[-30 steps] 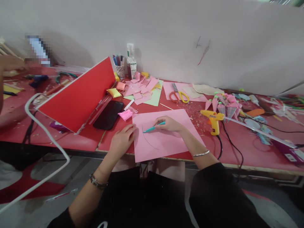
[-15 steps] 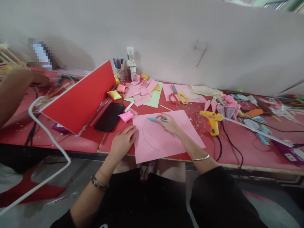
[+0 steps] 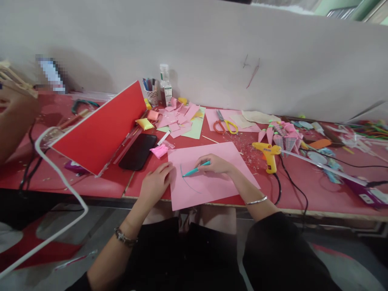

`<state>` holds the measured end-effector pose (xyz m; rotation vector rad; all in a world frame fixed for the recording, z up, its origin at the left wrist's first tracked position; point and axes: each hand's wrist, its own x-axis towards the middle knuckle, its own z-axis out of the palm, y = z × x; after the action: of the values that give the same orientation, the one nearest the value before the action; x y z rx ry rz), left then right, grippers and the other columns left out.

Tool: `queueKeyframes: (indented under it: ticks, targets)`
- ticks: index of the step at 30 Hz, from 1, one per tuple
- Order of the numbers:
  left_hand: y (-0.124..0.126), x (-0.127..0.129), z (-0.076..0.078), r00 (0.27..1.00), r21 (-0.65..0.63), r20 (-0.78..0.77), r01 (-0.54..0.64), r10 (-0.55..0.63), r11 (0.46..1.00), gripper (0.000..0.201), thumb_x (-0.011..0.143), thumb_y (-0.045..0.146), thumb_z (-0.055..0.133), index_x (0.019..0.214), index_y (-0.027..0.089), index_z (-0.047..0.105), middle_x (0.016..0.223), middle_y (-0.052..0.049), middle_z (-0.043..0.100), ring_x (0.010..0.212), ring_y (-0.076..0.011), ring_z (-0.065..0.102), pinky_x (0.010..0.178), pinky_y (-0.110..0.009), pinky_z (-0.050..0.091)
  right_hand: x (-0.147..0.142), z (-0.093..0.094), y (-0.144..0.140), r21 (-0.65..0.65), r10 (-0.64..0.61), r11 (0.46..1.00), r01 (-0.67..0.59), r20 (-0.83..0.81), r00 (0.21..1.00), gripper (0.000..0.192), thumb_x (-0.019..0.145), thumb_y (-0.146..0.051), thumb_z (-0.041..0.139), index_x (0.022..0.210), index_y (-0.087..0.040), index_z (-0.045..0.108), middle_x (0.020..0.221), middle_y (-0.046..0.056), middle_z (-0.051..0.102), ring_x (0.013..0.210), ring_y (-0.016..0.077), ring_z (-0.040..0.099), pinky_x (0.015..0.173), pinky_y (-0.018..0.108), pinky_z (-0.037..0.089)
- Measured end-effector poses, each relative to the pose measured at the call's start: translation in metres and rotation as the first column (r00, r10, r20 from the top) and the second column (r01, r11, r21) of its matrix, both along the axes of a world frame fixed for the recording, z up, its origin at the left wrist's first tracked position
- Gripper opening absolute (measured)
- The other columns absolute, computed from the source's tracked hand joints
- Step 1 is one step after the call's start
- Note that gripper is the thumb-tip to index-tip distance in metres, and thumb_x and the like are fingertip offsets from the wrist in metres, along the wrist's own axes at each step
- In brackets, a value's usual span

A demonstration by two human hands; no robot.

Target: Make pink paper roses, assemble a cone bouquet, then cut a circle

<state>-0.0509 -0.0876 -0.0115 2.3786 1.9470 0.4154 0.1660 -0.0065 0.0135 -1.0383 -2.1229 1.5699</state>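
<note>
A sheet of pink paper (image 3: 212,188) lies at the table's front edge, with a thin curved line drawn on its left part. My right hand (image 3: 214,165) is closed around a teal pen (image 3: 197,169), its tip at the upper part of that curve. At the sheet's left edge rests my left hand (image 3: 156,182), fingers bent loosely and apart, the fingertips on the paper's border and nothing seen in it. Just above that hand are a small bright pink packet (image 3: 159,151) and a black phone (image 3: 138,151).
A red board (image 3: 103,129) leans at the left, near another person's hand (image 3: 18,105). Scissors (image 3: 226,123) and pink scraps (image 3: 178,117) lie behind the sheet. To the right are a yellow glue gun (image 3: 268,155) with its cord and several pink paper cones (image 3: 285,135).
My right hand has brought the pen tip down and left, from the sheet's upper part onto the curve. My left hand stays in place. The other person's hand has shifted left.
</note>
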Motion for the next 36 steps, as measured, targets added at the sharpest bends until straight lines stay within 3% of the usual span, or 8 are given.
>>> queueKeyframes:
  ticks: [3,8,12,18,20,25,36]
  targets:
    - [0.000,0.000,-0.001,1.000,0.015,-0.001,-0.001,0.001,1.000,0.032,0.079,0.017,0.044,0.107,0.020,0.058,0.119,-0.004,0.057,0.092,-0.0189,0.061,0.072,-0.028,0.050,-0.002,0.002,-0.002,-0.027,-0.028,0.999,0.028,-0.013,1.000,0.014,0.068,-0.024,0.058,0.076,-0.014,0.062,0.065,-0.002,0.056,0.050,0.0060,0.047,0.049,0.020,0.037]
    - [0.000,0.000,-0.001,1.000,0.027,-0.004,0.002,-0.002,1.000,0.032,0.080,0.018,0.043,0.107,0.021,0.059,0.119,-0.003,0.057,0.091,-0.0184,0.062,0.070,-0.027,0.050,-0.009,0.003,-0.009,-0.040,-0.233,0.972,0.232,-0.021,0.972,0.017,0.070,-0.030,0.056,0.080,-0.016,0.060,0.059,-0.004,0.048,0.043,0.0037,0.039,0.039,0.017,0.029]
    - [0.000,-0.001,-0.002,1.000,0.025,0.011,0.008,-0.008,1.000,0.032,0.080,0.018,0.041,0.107,0.020,0.059,0.119,-0.004,0.057,0.095,-0.0187,0.060,0.072,-0.028,0.050,-0.014,-0.001,-0.011,0.026,-0.407,0.913,0.408,-0.028,0.913,0.016,0.074,-0.030,0.051,0.084,-0.019,0.056,0.049,-0.008,0.037,0.035,0.0036,0.032,0.031,0.016,0.024]
    - [0.000,-0.001,-0.004,0.999,0.064,-0.024,0.023,-0.022,0.998,0.031,0.081,0.019,0.039,0.105,0.021,0.059,0.117,-0.004,0.058,0.090,-0.0180,0.062,0.071,-0.028,0.050,-0.008,-0.004,-0.012,0.052,-0.610,0.788,0.614,-0.078,0.789,0.018,0.071,-0.032,0.050,0.084,-0.018,0.052,0.054,-0.007,0.042,0.033,0.0038,0.037,0.029,0.017,0.026]
    - [-0.001,-0.001,-0.003,0.999,0.054,-0.035,0.019,-0.017,0.998,0.032,0.081,0.019,0.040,0.106,0.020,0.059,0.118,-0.004,0.058,0.090,-0.0186,0.062,0.071,-0.029,0.050,-0.002,-0.003,-0.016,0.036,-0.598,0.798,0.601,-0.080,0.798,0.020,0.070,-0.032,0.053,0.084,-0.018,0.054,0.052,-0.007,0.042,0.034,0.0039,0.037,0.032,0.017,0.027]
    - [-0.001,-0.001,-0.003,0.999,0.054,-0.040,0.029,-0.026,0.998,0.033,0.080,0.018,0.039,0.107,0.019,0.058,0.118,-0.004,0.058,0.088,-0.0179,0.063,0.069,-0.027,0.050,0.003,-0.001,-0.029,-0.042,-0.361,0.933,0.358,-0.087,0.929,0.019,0.070,-0.030,0.055,0.082,-0.016,0.059,0.048,-0.007,0.044,0.040,0.0046,0.039,0.039,0.018,0.030]
    - [0.000,0.000,0.000,0.998,0.058,-0.049,0.031,-0.028,0.998,0.032,0.080,0.017,0.041,0.106,0.020,0.059,0.117,-0.004,0.058,0.090,-0.0180,0.062,0.067,-0.027,0.051,-0.012,-0.001,-0.026,0.032,-0.343,0.937,0.347,-0.087,0.935,0.020,0.071,-0.033,0.054,0.083,-0.017,0.060,0.059,-0.003,0.049,0.046,0.0055,0.039,0.043,0.020,0.030]
